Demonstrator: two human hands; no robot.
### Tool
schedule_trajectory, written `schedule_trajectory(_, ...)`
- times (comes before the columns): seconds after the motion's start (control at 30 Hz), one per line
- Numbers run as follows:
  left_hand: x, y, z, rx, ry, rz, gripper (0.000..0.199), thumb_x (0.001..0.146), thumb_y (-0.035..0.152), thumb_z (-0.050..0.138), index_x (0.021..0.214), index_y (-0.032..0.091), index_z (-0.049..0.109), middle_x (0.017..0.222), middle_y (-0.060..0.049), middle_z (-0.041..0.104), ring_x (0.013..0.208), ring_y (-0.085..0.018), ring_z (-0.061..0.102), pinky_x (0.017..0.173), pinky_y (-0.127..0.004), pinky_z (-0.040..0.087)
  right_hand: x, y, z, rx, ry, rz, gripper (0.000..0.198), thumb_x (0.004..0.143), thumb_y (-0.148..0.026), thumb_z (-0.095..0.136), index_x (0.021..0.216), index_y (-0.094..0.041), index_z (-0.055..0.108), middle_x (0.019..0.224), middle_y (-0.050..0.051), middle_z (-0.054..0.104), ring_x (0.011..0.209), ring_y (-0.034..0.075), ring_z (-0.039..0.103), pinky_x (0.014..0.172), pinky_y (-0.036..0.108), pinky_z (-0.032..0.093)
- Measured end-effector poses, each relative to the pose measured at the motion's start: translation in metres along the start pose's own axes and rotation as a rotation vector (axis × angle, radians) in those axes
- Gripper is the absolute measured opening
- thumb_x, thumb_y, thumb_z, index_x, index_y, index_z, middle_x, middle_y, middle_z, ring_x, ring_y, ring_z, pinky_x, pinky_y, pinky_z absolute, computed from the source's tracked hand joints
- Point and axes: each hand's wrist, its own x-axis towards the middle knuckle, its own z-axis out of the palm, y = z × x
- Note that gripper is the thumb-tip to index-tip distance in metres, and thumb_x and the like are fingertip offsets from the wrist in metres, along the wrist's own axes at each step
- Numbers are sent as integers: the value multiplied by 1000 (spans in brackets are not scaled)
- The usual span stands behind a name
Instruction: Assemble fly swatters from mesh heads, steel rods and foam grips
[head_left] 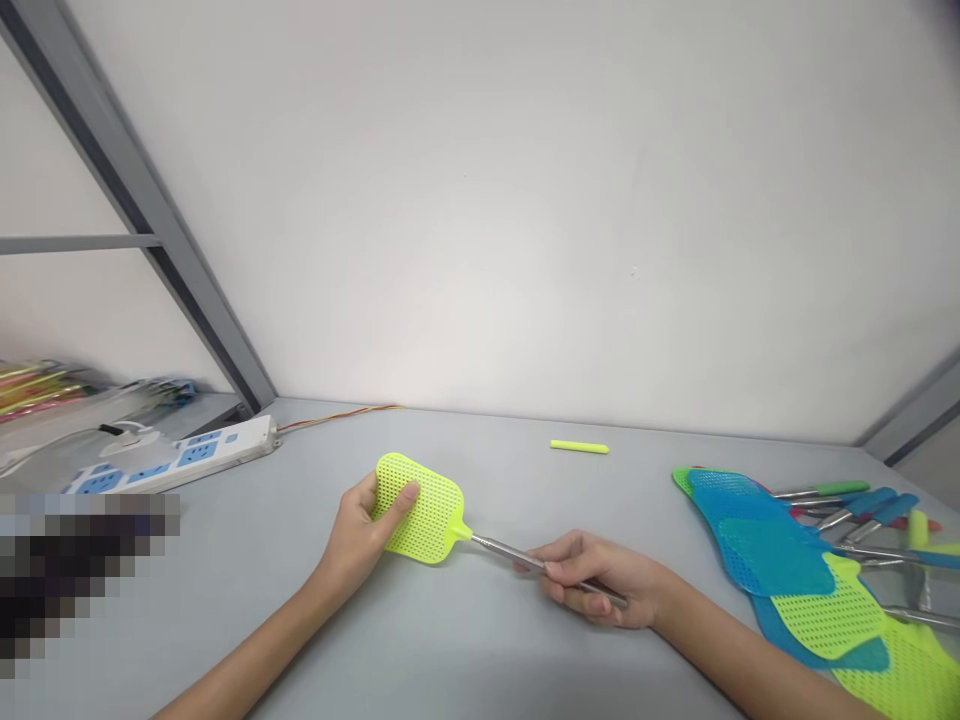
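Note:
A fly swatter (436, 510) with a yellow-green perforated head and a bare metal rod is held above the grey table by both hands. My left hand (367, 525) pinches the head at its left side, thumb on top of the mesh. Around the metal rod, my right hand (592, 578) has its fingers closed; the rod's end shows near the palm. Beyond them on the table lies a yellow-green handle sleeve (580, 447), apart from both hands.
To the right is a pile of blue and yellow-green fly swatters (780, 560), overlapping, handles pointing right. A white power strip (225, 448) with a plug lies at the left. Colourful packaged items (45, 390) sit far left. A white wall and grey frame posts (180, 240) border the table (465, 650).

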Motion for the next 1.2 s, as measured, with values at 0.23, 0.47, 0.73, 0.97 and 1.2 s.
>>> schedule_trajectory(0.23, 0, -2, -1, 7, -13, 29, 23, 72, 37, 54, 82, 17, 52, 77, -3, 62, 73, -20, 58, 59, -25, 47, 1, -1, 0, 8, -16, -7, 28, 76, -13, 50, 104, -9, 54, 65, 0, 49, 33, -1, 35, 25, 14, 20)
schedule_trajectory(0.47, 2, 5, -2, -9, -23, 19, 25, 72, 38, 54, 83, 16, 51, 79, -4, 62, 74, -20, 58, 59, -25, 47, 2, 0, -1, 8, -8, -17, 30, 76, -12, 48, 105, -10, 53, 65, 0, 50, 33, 0, 38, 25, 15, 20)
schedule_trajectory(0.73, 2, 11, -6, 33, 6, 57, 21, 71, 37, 55, 78, 17, 54, 73, -1, 61, 68, -18, 57, 56, -22, 45, 3, 2, 3, 30, 40, -36, 31, 75, -9, 49, 105, -7, 54, 60, 1, 49, 41, 3, 43, 34, 15, 24)
schedule_trajectory(0.97, 2, 11, -7, -32, -14, 87, 21, 79, 37, 44, 74, 19, 53, 66, 2, 56, 61, -13, 51, 56, -20, 41, 5, 4, 5, 18, 36, -44, 30, 74, -10, 50, 104, -7, 54, 60, 1, 49, 41, 3, 42, 38, 17, 25)
schedule_trajectory(1.2, 3, 14, -7, -31, -29, 46, 23, 78, 40, 44, 73, 18, 52, 66, 2, 56, 62, -15, 52, 56, -21, 40, 5, 3, 5, 8, 64, -39, 30, 71, -14, 55, 101, -8, 56, 60, 1, 49, 42, 3, 41, 40, 18, 25)
